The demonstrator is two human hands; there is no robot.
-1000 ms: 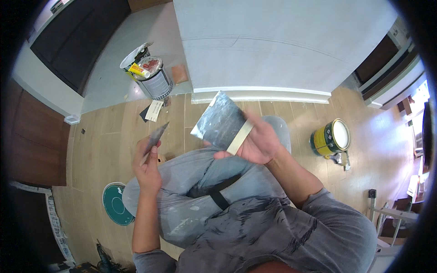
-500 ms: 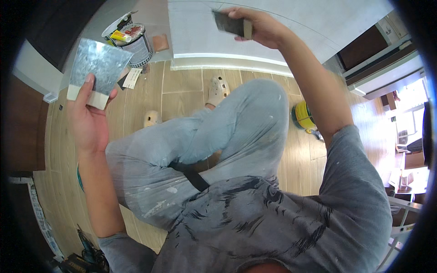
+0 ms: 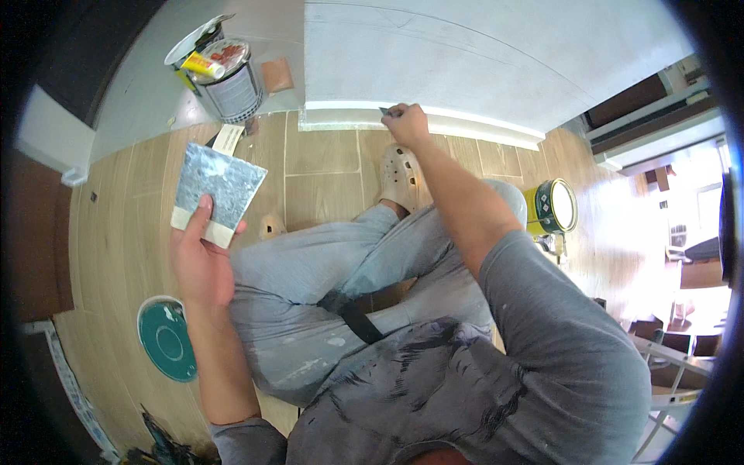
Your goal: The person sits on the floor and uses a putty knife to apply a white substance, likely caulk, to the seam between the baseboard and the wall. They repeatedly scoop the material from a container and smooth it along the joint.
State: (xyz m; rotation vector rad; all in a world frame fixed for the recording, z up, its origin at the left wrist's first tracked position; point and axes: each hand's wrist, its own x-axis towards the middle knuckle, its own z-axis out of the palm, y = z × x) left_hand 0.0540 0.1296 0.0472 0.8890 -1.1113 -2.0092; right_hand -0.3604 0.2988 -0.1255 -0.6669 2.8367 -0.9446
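Note:
My left hand [image 3: 205,267] grips a broad metal putty spreader [image 3: 219,184] by its cream-coloured edge, thumb on top. Its whitish-smeared grey blade points up and away from me, above the wooden floor. Farther off, my right hand [image 3: 408,124] is closed around a second, smaller-looking spreader [image 3: 384,112]; only a dark corner of it shows past the fingers. That hand is at the white baseboard [image 3: 473,128], at the foot of the pale wall [image 3: 480,58]. Whether the blade touches the baseboard I cannot tell.
At the far left stands a tub [image 3: 234,94] with a yellow tube [image 3: 204,65] on it, beside an orange-brown square [image 3: 277,75]. A yellow-green can [image 3: 552,208] is right of my knee. Near my left forearm lies a round green lid [image 3: 164,341]. A ladder [image 3: 670,376] stands at right.
My right hand has come down from the wall face to the baseboard with its spreader. The left hand and its spreader sit lower and farther right in view. The view itself has shifted.

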